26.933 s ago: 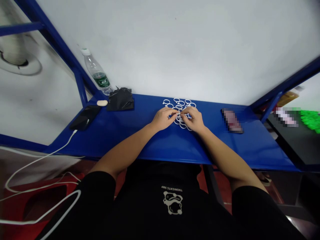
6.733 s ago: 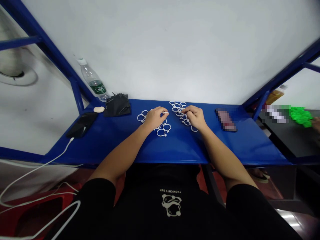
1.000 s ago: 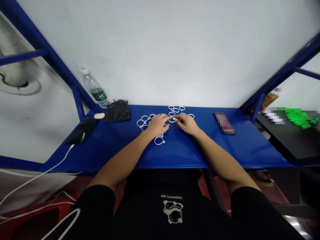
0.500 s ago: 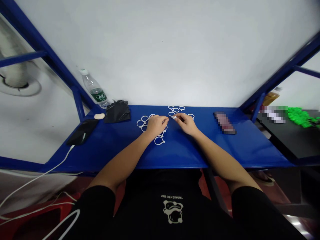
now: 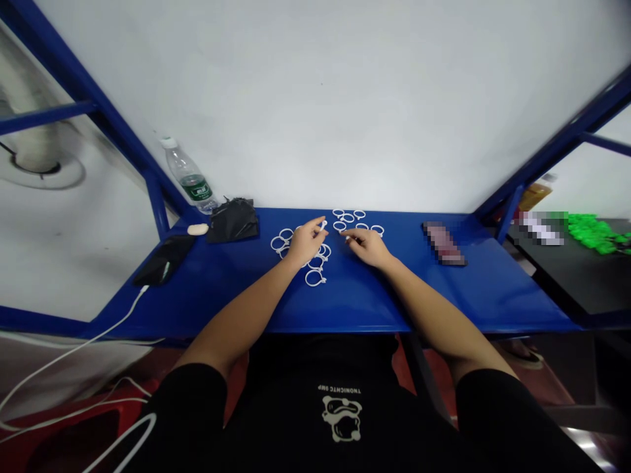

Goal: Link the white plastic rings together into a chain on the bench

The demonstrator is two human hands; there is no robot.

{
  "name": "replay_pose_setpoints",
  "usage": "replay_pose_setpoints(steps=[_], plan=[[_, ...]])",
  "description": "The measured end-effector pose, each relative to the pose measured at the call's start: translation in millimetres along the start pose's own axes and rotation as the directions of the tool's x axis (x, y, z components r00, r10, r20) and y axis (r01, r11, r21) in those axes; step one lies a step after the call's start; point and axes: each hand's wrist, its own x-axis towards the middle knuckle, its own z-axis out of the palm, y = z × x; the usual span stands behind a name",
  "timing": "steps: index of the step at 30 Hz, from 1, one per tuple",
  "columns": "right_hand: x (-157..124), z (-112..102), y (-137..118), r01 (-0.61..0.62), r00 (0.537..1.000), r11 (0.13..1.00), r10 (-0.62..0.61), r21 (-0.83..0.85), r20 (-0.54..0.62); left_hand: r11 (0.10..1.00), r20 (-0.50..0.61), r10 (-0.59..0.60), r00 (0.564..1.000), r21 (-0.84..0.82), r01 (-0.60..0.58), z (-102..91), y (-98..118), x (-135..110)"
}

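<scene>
The left hand (image 5: 304, 244) pinches a white piece (image 5: 323, 225), likely because it is so small. The right hand (image 5: 367, 247) looks narrow; I cannot tell what it holds. White rings (image 5: 323, 281) lie on the tabletop (image 5: 345, 299) near both hands, maybe for easy reach.

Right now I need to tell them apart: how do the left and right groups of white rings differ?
The left group reaches nearer the front of the table; the right group sits closer to the wall. The left hand covers part of the left group, while the right group shows mostly uncovered beyond the right hand. Both are white rings.
</scene>
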Motion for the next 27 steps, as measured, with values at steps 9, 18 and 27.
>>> replay_pose_setpoints(steps=[9,18,27], plan=[[0.0,1.3,1.2,0.016,1.0,0.999,-0.016,-0.047,-0.011,0.987,0.008,-0.069,0.998,-0.147,0.069,-0.1,-0.6,1.0],[0.8,-0.5,3.2,0.028,1.0,0.997,-0.028,-0.069,0.01,0.991,-0.052,-0.026,0.998,-0.129,0.019,1.9,1.6,1.1],[0.0,-0.7,-0.4,0.039,0.999,0.996,-0.04,-0.076,-0.014,0.998,0.001,0.014,1.0,-0.062,-0.014,-2.7,8.7,-3.1]])
